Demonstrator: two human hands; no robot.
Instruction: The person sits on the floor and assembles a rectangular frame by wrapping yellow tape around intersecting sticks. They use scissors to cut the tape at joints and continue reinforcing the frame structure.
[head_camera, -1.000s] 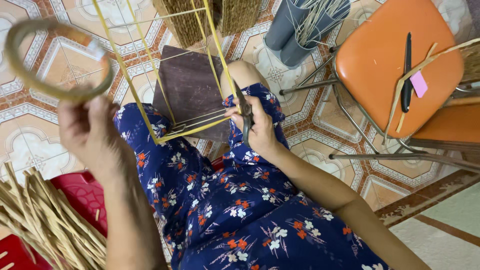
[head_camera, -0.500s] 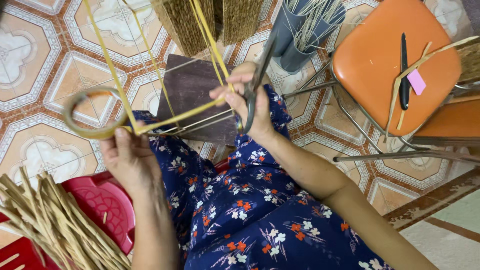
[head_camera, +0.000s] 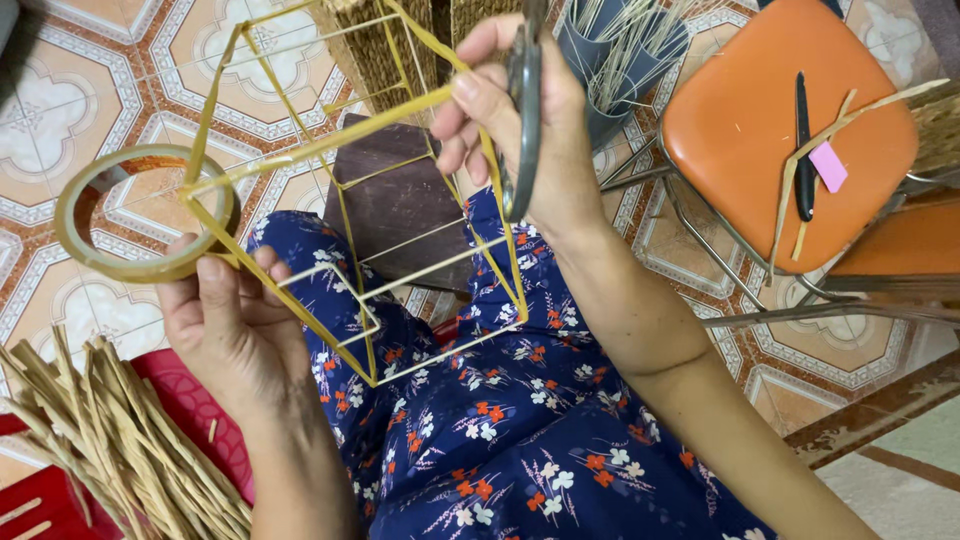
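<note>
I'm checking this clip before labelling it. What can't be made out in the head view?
- Scissors: tips cut off by the top edge; the right hand covers the handles.
- Tape roll: its free end is lost along the yellow wire frame; the left hand hides the grip.
- Woven basket: top cut off.

Yellow frame (head_camera: 400, 200), orange chair (head_camera: 760, 130)

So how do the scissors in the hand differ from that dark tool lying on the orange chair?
The scissors are gripped upright in the right hand; the dark tool lies flat, untouched, on the orange chair. The scissors look thicker, grey and looped at the handle; the dark tool is slim, black and straight. Both are long and narrow.
</note>
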